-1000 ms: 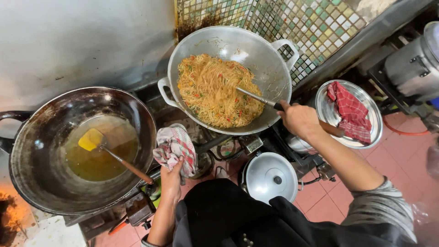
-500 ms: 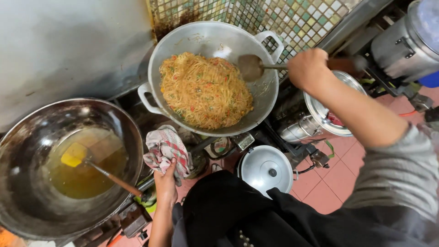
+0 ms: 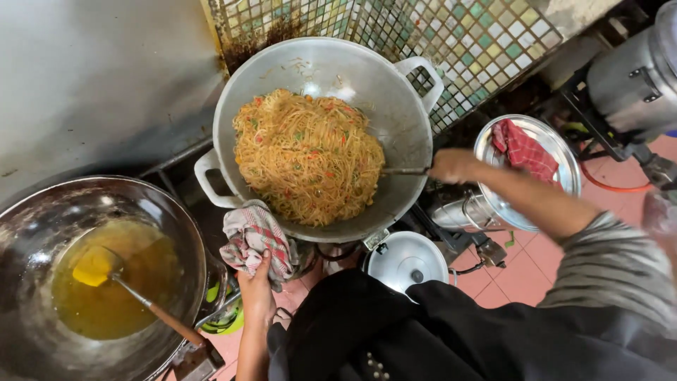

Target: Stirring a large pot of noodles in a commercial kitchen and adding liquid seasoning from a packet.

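A silver wok (image 3: 395, 106) with two loop handles holds a heap of fried noodles (image 3: 307, 155) with bits of vegetable. My right hand (image 3: 451, 166) grips the handle of a metal spatula (image 3: 402, 171) whose blade is pushed under the noodles from the right. My left hand (image 3: 257, 293) clutches a red and white checked cloth (image 3: 254, 236) against the wok's near rim and left handle.
A dark wok (image 3: 176, 219) at the left holds oil and a yellow-bladed spatula with a wooden handle (image 3: 144, 303). A steel plate (image 3: 564, 159) with a red cloth (image 3: 522, 148) sits at the right. A lidded pot (image 3: 405, 257) stands below. Mosaic tiles back the stove.
My right hand came down from above the wok's right rim and drove the spatula back into the noodles. My left hand stayed on the checked cloth.
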